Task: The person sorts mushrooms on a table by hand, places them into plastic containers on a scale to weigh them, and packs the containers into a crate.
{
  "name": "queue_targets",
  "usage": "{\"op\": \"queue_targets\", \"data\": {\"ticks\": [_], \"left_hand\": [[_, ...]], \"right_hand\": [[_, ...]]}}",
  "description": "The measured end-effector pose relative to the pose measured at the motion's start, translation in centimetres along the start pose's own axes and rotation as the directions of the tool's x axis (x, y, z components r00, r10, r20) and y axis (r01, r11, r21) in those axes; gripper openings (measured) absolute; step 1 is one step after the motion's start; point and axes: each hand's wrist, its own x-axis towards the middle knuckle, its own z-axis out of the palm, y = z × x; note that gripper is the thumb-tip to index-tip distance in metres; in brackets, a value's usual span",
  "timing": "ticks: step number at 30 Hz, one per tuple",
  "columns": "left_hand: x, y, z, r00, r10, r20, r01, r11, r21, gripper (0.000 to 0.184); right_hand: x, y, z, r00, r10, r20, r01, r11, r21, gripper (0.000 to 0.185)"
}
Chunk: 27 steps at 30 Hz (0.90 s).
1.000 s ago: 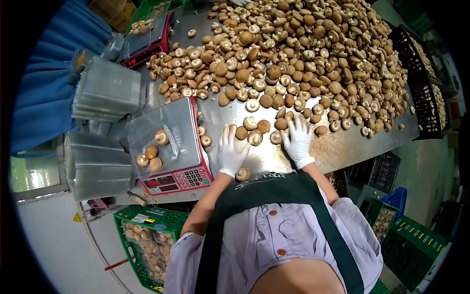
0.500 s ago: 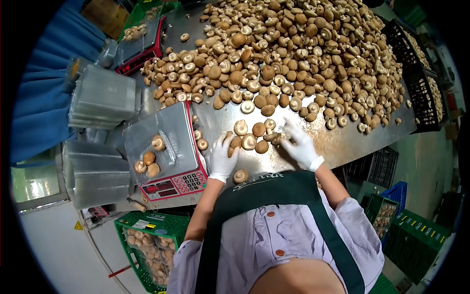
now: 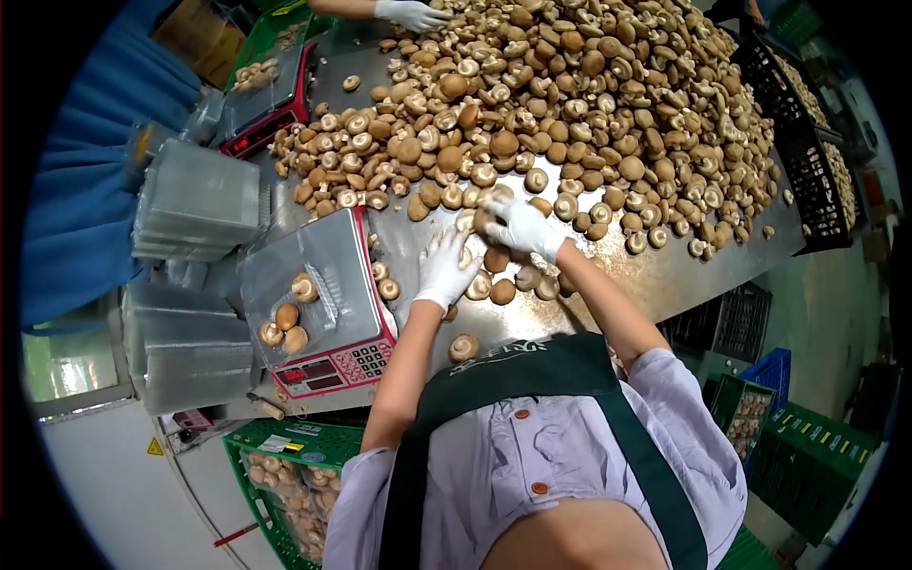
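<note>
In the head view, my white-gloved left hand (image 3: 448, 270) rests on the metal table with its fingers stretched out, touching mushrooms at its right side. My right hand (image 3: 524, 228), also gloved, reaches to the edge of the heap. Its fingers and thumb close around a brown mushroom (image 3: 484, 221), slightly blurred. Just below the hands lie several loose mushrooms (image 3: 503, 291), some partly hidden by the right wrist. A single mushroom (image 3: 464, 348) sits near my apron. The large mushroom heap (image 3: 608, 114) spreads beyond my hands.
To the left, a red-framed scale (image 3: 347, 366) bears a clear plastic tray (image 3: 318, 252) with several mushrooms. Stacked clear trays (image 3: 195, 195) stand farther left. A co-worker's gloved hand (image 3: 410, 14) touches the heap's far side. Black crates (image 3: 807, 180) line the right edge.
Both hands have moved forward toward the heap, the right one also leftward, now over mushrooms at its edge. A co-worker's gloved hand has come into view at the top.
</note>
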Motion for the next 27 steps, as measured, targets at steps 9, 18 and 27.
{"op": "queue_targets", "data": {"ticks": [9,18,27], "left_hand": [[-7.1,-2.0,0.2,0.951,-0.028,-0.307,-0.047,0.971,-0.235,0.059],[-12.2,-1.4,1.7,0.991,0.027,-0.128,-0.019,0.998,0.066,0.085],[-5.0,1.9,3.0,0.881,0.306,-0.362,-0.313,0.949,0.039,0.063]], "right_hand": [[-10.2,0.2,-5.0,0.893,0.285,-0.347,-0.208,0.948,0.243,0.032],[-9.6,-2.0,-1.5,0.933,0.27,-0.239,-0.292,0.954,-0.062,0.032],[-9.1,-0.2,-3.9,0.894,0.432,-0.12,-0.275,0.741,0.613,0.038]]}}
